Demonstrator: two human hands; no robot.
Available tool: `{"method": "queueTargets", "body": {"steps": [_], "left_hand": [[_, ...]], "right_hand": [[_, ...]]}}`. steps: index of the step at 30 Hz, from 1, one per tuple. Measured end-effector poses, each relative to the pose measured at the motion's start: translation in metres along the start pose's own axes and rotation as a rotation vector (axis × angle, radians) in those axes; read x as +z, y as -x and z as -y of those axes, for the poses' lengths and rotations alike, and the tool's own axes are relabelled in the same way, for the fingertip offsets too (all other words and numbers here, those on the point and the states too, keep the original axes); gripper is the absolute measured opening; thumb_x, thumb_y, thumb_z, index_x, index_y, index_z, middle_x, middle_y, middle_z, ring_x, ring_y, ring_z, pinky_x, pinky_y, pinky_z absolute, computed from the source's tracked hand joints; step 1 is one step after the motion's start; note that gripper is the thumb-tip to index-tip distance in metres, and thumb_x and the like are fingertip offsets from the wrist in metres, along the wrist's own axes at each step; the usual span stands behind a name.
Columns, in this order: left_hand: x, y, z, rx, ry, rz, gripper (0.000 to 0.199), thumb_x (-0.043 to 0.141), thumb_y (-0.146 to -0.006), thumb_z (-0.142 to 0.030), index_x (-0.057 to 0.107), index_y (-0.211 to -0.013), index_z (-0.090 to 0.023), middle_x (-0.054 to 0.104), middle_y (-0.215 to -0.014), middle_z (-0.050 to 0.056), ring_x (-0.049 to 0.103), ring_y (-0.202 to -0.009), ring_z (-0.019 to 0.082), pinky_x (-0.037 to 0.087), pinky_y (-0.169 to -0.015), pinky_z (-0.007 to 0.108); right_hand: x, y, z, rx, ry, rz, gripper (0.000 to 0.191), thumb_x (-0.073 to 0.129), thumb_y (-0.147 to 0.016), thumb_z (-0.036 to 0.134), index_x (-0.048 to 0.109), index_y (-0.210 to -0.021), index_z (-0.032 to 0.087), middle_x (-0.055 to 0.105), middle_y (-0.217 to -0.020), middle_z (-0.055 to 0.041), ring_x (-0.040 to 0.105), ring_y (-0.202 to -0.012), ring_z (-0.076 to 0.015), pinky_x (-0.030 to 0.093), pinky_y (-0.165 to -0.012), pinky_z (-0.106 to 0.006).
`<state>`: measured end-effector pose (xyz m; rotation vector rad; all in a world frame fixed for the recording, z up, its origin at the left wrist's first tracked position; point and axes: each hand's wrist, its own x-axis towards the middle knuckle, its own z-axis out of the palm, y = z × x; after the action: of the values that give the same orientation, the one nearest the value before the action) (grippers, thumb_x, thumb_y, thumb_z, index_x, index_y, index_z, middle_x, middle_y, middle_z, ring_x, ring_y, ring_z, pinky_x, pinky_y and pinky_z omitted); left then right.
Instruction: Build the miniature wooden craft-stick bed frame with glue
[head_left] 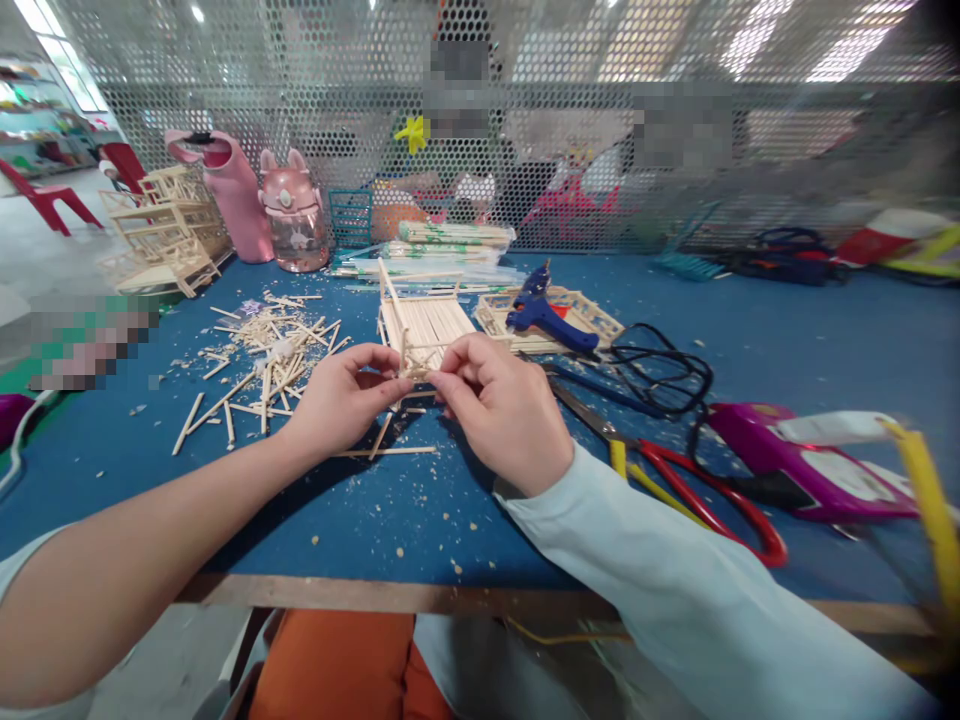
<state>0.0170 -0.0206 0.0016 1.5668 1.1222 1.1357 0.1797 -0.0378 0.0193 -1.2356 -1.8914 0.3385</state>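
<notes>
My left hand is closed in a pinch at the near edge of a small model made of pale wooden sticks. From the other side, my right hand pinches at the same edge, thumb and forefinger close to the left fingertips. Between them is a small piece of wooden sticks, partly covered by the fingers; whether it is joined to the model I cannot tell. The model has a flat floor of sticks laid side by side and a taller post at its far left.
Loose cut sticks lie on the left. A blue glue gun rests on a stick frame. Red-handled cutters and a purple tool lie right. Bottles and bagged sticks stand before the mesh screen.
</notes>
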Motion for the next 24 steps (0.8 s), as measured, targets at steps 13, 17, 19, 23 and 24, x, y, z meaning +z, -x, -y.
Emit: {"method": "queueTargets", "body": {"steps": [13,17,19,23,24], "left_hand": [[0.0001,-0.0002,-0.0007,-0.011,0.016,-0.003,0.015,0.067,-0.067,-0.024,0.058,-0.076,-0.018,0.062,-0.073,0.000,0.056,-0.061,0.010,0.046,-0.061,0.025],[-0.0003,0.0001,-0.0012,-0.006,-0.014,-0.011,0.016,0.068,-0.066,-0.024,0.057,-0.075,-0.017,0.060,-0.073,0.000,0.054,-0.059,0.009,0.045,-0.060,0.025],[-0.0007,0.0003,-0.0016,-0.009,-0.036,-0.014,0.016,0.068,-0.066,-0.025,0.056,-0.075,-0.018,0.060,-0.073,0.000,0.054,-0.059,0.009,0.045,-0.060,0.025],[-0.0015,0.0004,-0.0003,0.006,-0.041,-0.003,0.017,0.067,-0.066,-0.027,0.057,-0.077,-0.018,0.060,-0.075,0.000,0.054,-0.061,0.010,0.045,-0.061,0.026],[-0.0016,0.0003,0.0002,0.011,-0.041,0.000,0.017,0.067,-0.066,-0.027,0.057,-0.077,-0.018,0.060,-0.075,0.000,0.054,-0.060,0.010,0.045,-0.061,0.026]], "right_hand": [[-0.0022,0.0008,0.0032,-0.023,0.027,-0.047,0.007,0.053,-0.077,0.016,0.050,-0.071,0.018,0.047,-0.052,0.0067,0.040,-0.047,-0.0069,0.033,-0.054,-0.022],[-0.0040,0.0023,0.0059,-0.042,-0.048,-0.125,0.009,0.052,-0.075,0.014,0.048,-0.069,0.019,0.044,-0.050,0.0084,0.034,-0.041,-0.0052,0.031,-0.048,-0.021],[-0.0043,0.0030,0.0064,-0.042,-0.066,-0.132,0.009,0.052,-0.074,0.014,0.047,-0.069,0.019,0.043,-0.049,0.0087,0.033,-0.041,-0.0050,0.030,-0.047,-0.021],[-0.0033,0.0033,0.0050,-0.049,-0.077,-0.098,0.008,0.053,-0.074,0.015,0.048,-0.069,0.019,0.044,-0.050,0.0083,0.035,-0.042,-0.0052,0.031,-0.047,-0.021],[-0.0029,0.0031,0.0044,-0.050,-0.077,-0.093,0.008,0.053,-0.074,0.015,0.048,-0.069,0.019,0.044,-0.050,0.0082,0.036,-0.042,-0.0052,0.031,-0.047,-0.021]]}}
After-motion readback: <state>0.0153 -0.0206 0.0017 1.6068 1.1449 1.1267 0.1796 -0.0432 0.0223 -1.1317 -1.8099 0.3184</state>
